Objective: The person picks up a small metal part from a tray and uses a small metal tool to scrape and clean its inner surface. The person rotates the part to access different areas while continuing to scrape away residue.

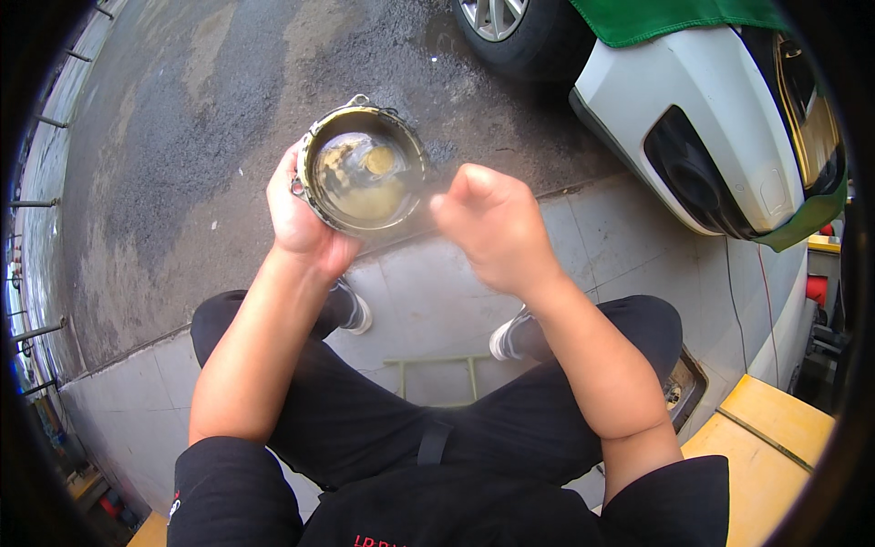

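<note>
My left hand (301, 214) is wrapped round the left and lower side of a round fog light (365, 196), or a lamp housing much like one. It has a dark, scuffed rim with small mounting ears, and its shiny, yellowish inside faces up toward me. Just off its right edge, my right hand (497, 223) is closed with the fingers curled in, slightly blurred at the fingertips. Whatever those fingers pinch, if anything, is hidden or too small to make out.
At the upper right stands a white car's bumper (679, 128) with a green cover (674, 20) over it and a wheel (519, 36) beside it. A green metal frame (437, 381) lies between my feet. Yellow boards (775, 424) are at the lower right, near a floor drain (688, 392).
</note>
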Tool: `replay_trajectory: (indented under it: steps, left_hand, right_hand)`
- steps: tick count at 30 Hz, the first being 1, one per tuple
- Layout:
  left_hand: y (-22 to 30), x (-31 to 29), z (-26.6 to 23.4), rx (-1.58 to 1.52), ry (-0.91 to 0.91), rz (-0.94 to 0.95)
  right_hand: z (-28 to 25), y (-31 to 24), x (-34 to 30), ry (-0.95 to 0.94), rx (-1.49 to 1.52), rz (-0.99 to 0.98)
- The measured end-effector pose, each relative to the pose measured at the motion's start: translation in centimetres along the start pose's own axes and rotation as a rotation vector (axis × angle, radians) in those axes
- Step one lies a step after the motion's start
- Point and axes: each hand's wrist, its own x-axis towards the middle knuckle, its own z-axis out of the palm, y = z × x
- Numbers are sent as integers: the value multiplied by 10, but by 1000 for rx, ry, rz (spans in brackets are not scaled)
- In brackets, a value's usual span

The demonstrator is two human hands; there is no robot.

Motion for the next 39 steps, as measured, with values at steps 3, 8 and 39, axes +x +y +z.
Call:
replay_trajectory:
  steps: [3, 8, 39]
  left_hand:
    - [0, 3, -2, -4, 5, -3]
    - [1, 5, -7, -47, -75, -12]
    - [0, 1, 3, -2, 79, 71]
  right_hand:
    - [2, 1, 0, 11, 40, -8]
    - [7, -3, -3, -43, -54, -50]
    - [8, 5, 3, 4, 150, 42]
